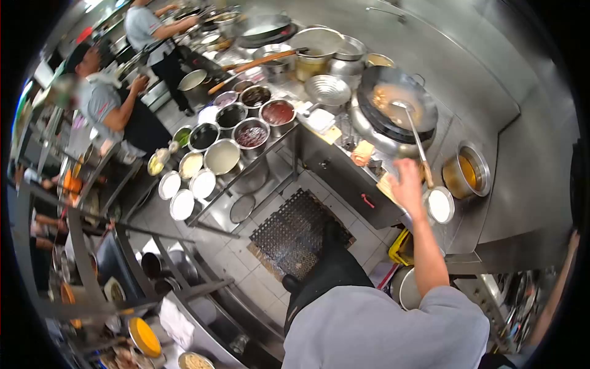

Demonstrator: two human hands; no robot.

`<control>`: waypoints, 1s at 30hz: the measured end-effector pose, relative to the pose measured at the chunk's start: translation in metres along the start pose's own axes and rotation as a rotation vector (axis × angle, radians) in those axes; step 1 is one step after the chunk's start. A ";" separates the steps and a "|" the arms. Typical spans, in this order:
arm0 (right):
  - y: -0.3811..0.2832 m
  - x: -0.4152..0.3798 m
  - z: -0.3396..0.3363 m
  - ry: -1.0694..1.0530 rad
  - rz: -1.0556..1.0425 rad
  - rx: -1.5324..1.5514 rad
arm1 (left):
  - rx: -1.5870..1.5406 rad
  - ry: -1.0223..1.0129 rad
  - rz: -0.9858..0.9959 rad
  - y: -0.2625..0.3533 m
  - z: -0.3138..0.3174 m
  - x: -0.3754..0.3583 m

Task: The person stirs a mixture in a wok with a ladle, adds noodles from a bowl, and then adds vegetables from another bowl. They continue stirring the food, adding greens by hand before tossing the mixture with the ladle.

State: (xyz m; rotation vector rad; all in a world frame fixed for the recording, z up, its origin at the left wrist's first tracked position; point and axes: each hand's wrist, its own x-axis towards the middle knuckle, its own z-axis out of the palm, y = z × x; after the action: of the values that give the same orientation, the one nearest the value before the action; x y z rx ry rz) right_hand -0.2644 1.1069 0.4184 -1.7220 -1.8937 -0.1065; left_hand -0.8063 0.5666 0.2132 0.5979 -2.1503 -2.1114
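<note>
Tight along the counter [462, 237]: wok [370, 92] sat toward the steel wall [485, 80], ladle [418, 140] in it with its wooden handle out past the rim, bowl of white stuff [438, 206] just beside the handle end, pot of orange liquid [452, 179] near that. Free room was floor around the black mat [298, 227]. Red marking on a co-worker's shirt [101, 98] was too small to read. Right hand [407, 182] reached forward over the counter edge, next to the handle; fingers looked parted, nothing visible in them. Left hand out of view, couldn't tell grip.
</note>
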 end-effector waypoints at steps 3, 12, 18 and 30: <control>0.084 0.029 -0.010 0.094 0.333 -0.299 | 0.022 -0.117 0.021 0.040 0.053 -0.041; 0.190 0.067 -0.013 -0.333 0.559 0.082 | -0.001 -0.716 0.090 0.091 0.252 -0.145; 0.229 0.075 -0.010 -0.320 0.558 0.366 | 0.027 -1.062 0.037 0.113 0.459 -0.336; 0.209 0.034 -0.026 -0.163 0.821 0.401 | 0.196 -1.900 0.523 0.080 0.731 -0.736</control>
State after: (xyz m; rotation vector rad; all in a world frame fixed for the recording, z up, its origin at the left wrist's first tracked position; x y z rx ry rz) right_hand -0.0595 1.1608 0.3901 -2.0932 -1.0630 0.6898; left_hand -0.3764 1.4927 0.4130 -2.5953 -2.2262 -2.0347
